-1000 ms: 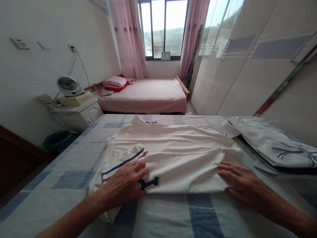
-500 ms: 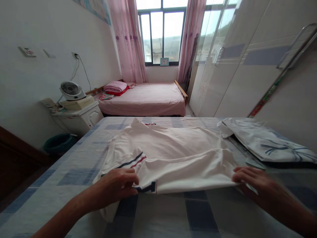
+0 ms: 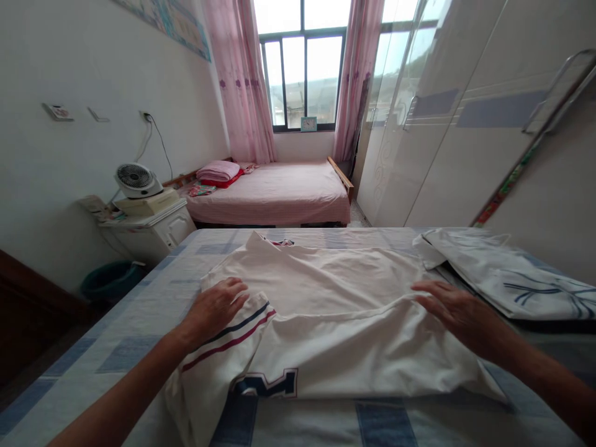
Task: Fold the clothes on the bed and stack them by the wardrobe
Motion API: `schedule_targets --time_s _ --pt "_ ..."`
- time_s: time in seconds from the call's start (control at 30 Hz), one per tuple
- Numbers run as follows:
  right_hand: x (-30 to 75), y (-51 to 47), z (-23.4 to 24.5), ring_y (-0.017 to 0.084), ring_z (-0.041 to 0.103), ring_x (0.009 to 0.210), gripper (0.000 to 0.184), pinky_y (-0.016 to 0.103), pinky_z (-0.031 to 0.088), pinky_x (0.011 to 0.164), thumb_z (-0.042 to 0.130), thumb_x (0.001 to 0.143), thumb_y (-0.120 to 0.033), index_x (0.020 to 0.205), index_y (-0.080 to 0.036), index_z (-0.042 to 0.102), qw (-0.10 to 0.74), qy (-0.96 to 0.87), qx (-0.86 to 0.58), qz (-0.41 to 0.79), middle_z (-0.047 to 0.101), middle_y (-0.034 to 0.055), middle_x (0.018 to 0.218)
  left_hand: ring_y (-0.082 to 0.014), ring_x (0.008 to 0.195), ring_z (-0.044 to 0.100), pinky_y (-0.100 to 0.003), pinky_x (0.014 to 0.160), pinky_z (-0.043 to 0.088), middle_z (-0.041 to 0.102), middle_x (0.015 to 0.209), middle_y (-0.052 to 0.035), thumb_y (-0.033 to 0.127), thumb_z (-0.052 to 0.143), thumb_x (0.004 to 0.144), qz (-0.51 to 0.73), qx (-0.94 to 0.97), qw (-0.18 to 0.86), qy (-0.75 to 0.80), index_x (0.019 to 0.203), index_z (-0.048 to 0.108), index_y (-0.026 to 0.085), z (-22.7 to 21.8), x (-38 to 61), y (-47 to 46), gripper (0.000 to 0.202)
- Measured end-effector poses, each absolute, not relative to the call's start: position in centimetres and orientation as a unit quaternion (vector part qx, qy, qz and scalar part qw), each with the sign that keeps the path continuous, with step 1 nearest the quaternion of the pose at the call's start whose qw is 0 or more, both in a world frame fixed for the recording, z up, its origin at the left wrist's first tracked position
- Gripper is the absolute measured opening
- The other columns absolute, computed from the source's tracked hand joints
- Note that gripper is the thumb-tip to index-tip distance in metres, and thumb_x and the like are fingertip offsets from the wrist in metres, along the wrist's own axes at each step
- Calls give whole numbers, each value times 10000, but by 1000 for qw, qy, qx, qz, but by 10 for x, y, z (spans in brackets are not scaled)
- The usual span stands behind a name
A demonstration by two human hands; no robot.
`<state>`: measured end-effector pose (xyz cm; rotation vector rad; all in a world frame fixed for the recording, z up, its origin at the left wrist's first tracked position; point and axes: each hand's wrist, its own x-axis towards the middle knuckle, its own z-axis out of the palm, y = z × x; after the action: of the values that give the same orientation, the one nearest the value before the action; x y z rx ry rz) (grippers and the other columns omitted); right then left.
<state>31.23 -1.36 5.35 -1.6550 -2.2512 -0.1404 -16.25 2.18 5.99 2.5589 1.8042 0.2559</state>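
Observation:
A white shirt (image 3: 326, 279) lies spread over the bed in front of me, its near side folded over toward the far part. The sleeve carries a navy and a red stripe, and a dark printed figure shows at the near edge. My left hand (image 3: 216, 310) is over the striped sleeve, fingers loosely bent and apart. My right hand (image 3: 442, 304) is above the shirt's right end by the fold, fingers stretched out. Neither hand grips the cloth; whether the fingertips touch it I cannot tell.
White folded clothing with dark lines (image 3: 526, 279) lies to the right on the checked bedsheet (image 3: 135, 354). A second bed with a pink sheet (image 3: 288, 192) stands by the window. At left are a fan (image 3: 137, 180), a white cabinet (image 3: 172, 230) and a green bin (image 3: 112, 279); a wardrobe (image 3: 447, 149) lines the right.
Both hands have let go of the shirt's near edge and moved away from me over the cloth. The near edge has dropped flatter toward me, and more of the dark print shows.

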Motion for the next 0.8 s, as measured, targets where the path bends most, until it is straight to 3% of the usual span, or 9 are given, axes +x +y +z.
schedule_targets --time_s 0.1,0.2,0.33,0.5,0.67,0.8 --pt "246 19 58 224 403 1302 490 412 332 1065 331 928 -467 1312 -214 499 160 -847 -506 22 493 78 1381 -222 1184 515 -366 1009 398 554 1291 -112 334 321 930 101 828 -13 551 1177 598 169 54 -127 56 406" --pt "194 53 42 219 258 1381 545 427 236 1108 331 924 -490 1402 -236 394 127 -900 -413 51 342 64 1485 -272 1321 371 -450 1067 314 427 1419 -147 371 352 926 114 817 -32 564 1316 496 157 28 -110 79 467" --pt "201 110 11 210 244 1386 582 413 201 1120 285 923 -520 1432 -244 344 51 -911 -407 51 299 47 1505 -305 1351 317 -529 1063 271 360 1465 -137 440 328 929 97 791 -15 603 1382 419 200 -1 -118 87 521" --pt "259 155 1 283 282 1366 602 501 236 1085 242 920 -495 1429 -192 352 19 -768 -640 -16 294 115 1498 -310 1364 287 -537 1074 229 324 1487 -120 487 318 921 80 779 -3 622 1385 420 204 -2 -125 85 553" --pt "276 137 -8 206 211 1396 561 429 192 1122 216 932 -482 1436 -266 333 40 -861 -506 -23 247 30 1525 -310 1370 270 -548 1077 212 308 1497 -101 499 304 922 78 773 2 629 1394 403 220 1 -125 87 558" --pt "308 132 -14 257 296 1362 596 466 227 1106 256 908 -445 1396 -137 404 31 -775 -628 -60 348 134 1471 -304 1369 273 -543 1075 217 324 1491 -100 472 290 933 72 763 -8 643 1386 412 218 0 -129 87 533"
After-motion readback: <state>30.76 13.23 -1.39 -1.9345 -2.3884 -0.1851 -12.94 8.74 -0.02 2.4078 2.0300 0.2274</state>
